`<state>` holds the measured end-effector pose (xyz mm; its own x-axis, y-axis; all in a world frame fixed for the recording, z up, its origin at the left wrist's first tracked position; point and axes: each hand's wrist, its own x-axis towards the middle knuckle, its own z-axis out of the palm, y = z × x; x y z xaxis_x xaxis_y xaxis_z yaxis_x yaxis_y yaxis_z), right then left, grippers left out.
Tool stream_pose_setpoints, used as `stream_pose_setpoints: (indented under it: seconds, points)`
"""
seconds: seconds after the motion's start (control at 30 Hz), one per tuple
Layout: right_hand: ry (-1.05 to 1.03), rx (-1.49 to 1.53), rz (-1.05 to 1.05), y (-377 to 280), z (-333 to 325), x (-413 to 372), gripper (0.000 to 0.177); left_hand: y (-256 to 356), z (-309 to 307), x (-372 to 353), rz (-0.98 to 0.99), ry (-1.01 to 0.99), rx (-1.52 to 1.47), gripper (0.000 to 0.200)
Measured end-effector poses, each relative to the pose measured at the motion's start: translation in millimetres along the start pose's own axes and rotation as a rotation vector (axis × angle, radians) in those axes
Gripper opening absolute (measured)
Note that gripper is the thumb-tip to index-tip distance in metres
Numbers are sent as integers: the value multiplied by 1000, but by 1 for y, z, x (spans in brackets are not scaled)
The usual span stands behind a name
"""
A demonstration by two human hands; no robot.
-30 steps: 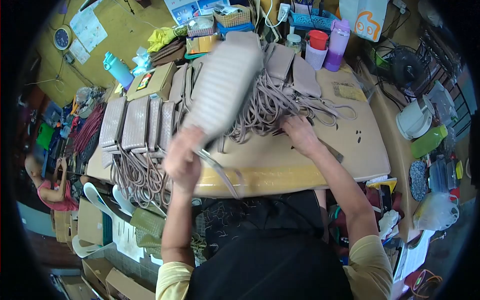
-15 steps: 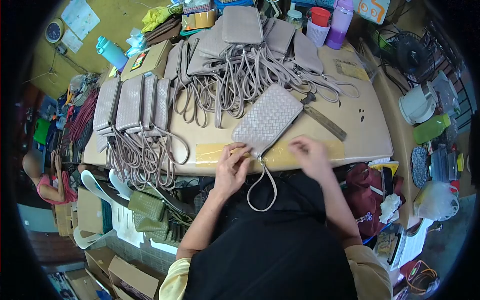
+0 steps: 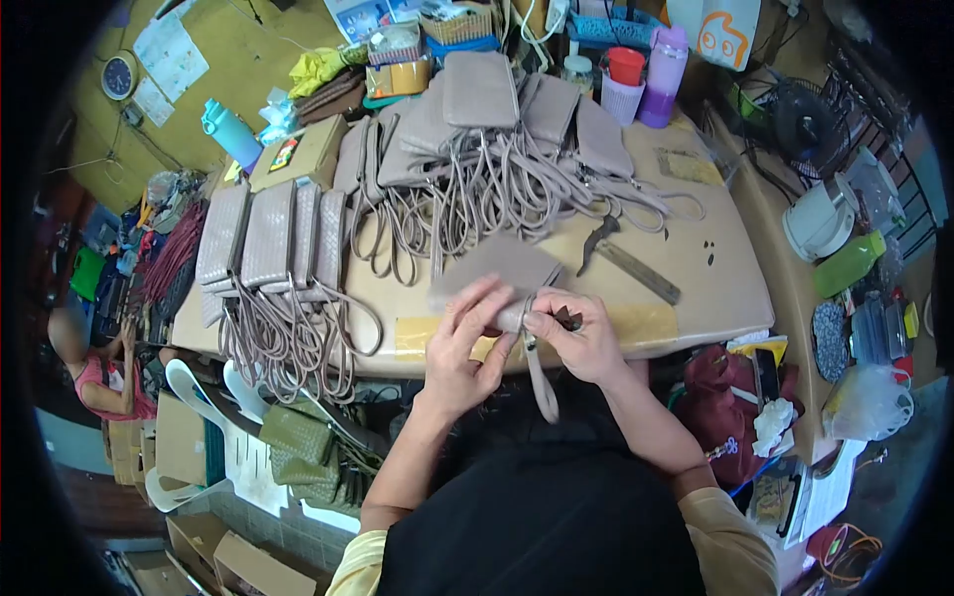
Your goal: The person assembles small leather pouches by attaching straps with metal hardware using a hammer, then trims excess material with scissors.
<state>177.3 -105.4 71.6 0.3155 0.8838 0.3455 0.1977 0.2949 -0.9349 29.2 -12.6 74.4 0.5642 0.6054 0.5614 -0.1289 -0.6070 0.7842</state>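
Observation:
A mauve zip wristlet pouch [image 3: 502, 263], blurred by motion, is tilted up in front of me, its wrist strap [image 3: 542, 387] hanging down past the table's front edge. My left hand [image 3: 462, 343] curls around the pouch's lower left side, fingers over the front. At the zip end beside the strap, my right hand [image 3: 581, 338] is closed with thumb and fingers pinching the pouch corner. A small dark object [image 3: 568, 319] pokes out of that same hand; its kind is unclear. Beyond the right hand lies a hammer [image 3: 636, 270] with a wooden handle.
Woven pouches [image 3: 273, 223] with looped straps line the table's left side, and a larger heap of pouches [image 3: 482, 89] fills the back. Bottles [image 3: 661, 79] and a red cup [image 3: 626, 68] stand behind. A maroon bag [image 3: 720, 417] sits at the right; a person [image 3: 104, 382] is far left.
The pouch has come up from the table and turned to another face. My right hand has moved left onto its strap end, with a dark object now showing in it.

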Motion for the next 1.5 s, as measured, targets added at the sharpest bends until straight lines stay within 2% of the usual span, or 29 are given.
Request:
stream_pose_setpoints:
  seconds: [0.07,0.13,0.17,0.27,0.3,0.33,0.4,0.5,0.57,0.6,0.67,0.73,0.83,0.93,1.0,1.03,1.1,1.13,1.2,1.27,1.5]
  points:
    - [45,76,1,-7,0,7,16,-2,-6,10,155,-97,131,43]
    - [284,-138,-75,-11,-9,13,14,0,-11,18,164,-104,121,44]
    - [367,-64,2,-5,-18,13,10,0,-15,20,112,-84,87,43]
    - [461,-192,3,-9,-41,19,5,3,-17,23,52,-65,69,41]
    - [448,-172,111,-25,-39,18,12,4,-16,24,49,-91,95,40]
    - [449,-172,109,-36,-35,17,12,4,-14,25,45,-120,119,39]
    - [148,-321,-34,-49,-26,13,20,8,-10,26,48,-122,119,39]
    - [79,-429,-146,-54,-3,14,21,10,-6,24,-17,-92,4,40]
    - [79,-395,-167,-36,-5,15,21,11,-9,23,-176,-136,-115,40]
    - [74,-362,-189,-30,-6,16,21,14,-11,26,-175,-135,-114,40]
    - [71,-309,-194,-27,-9,17,20,22,-16,31,14,-233,112,39]
    - [69,-259,-199,-27,-12,19,18,24,-15,31,-7,-241,50,38]
    - [80,-179,-82,-31,-13,16,10,27,-16,29,-39,-242,-14,36]
    - [144,-349,-76,-33,-14,14,7,26,-16,28,-44,-231,1,35]
    - [95,39,52,-28,-23,8,9,22,-16,28,-41,-227,18,35]
    - [97,40,50,-22,-32,5,9,19,-17,28,-73,-198,-16,36]
    - [-152,624,104,-11,-51,0,8,11,-15,24,-134,-156,-109,39]
    - [-150,625,106,-24,-42,3,8,12,-13,24,-136,-158,-110,39]
    - [65,-128,-30,-51,-18,11,10,15,-11,23,-161,-162,-185,41]
    - [54,-147,-55,-34,-11,13,14,20,-9,23,-134,-166,-177,42]
    - [140,-296,-149,-20,-2,19,6,22,-12,24,-48,-179,-122,43]
